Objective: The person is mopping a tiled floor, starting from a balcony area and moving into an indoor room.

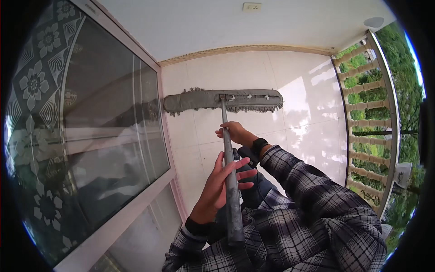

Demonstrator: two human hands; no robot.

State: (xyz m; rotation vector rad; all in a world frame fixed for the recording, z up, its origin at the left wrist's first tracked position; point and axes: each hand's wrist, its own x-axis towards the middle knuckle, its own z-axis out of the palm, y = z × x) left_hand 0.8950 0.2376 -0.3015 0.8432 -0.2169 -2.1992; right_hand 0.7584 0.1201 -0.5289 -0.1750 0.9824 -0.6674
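Observation:
A wide, flat dust mop head point(193, 99) with grey fabric and frayed fringes lies across the tiled floor. From its middle, the grey metal mop pole point(232, 190) runs back towards my body. My right hand point(235, 131) grips the pole's lower part, nearer the mop head. Farther up the pole is my left hand point(217, 183), with its fingers extended and spread behind the pole and its thumb beside it. Small white ties show on the right half of the mop head.
A framed glass door or window point(112, 129) with a floral pattern stands along the left. Ahead is a white wall point(210, 30) with a socket point(251, 6) and a tan skirting strip point(244, 49). A balustrade point(368, 104) bounds the glossy floor point(302, 142) on the right, with greenery beyond.

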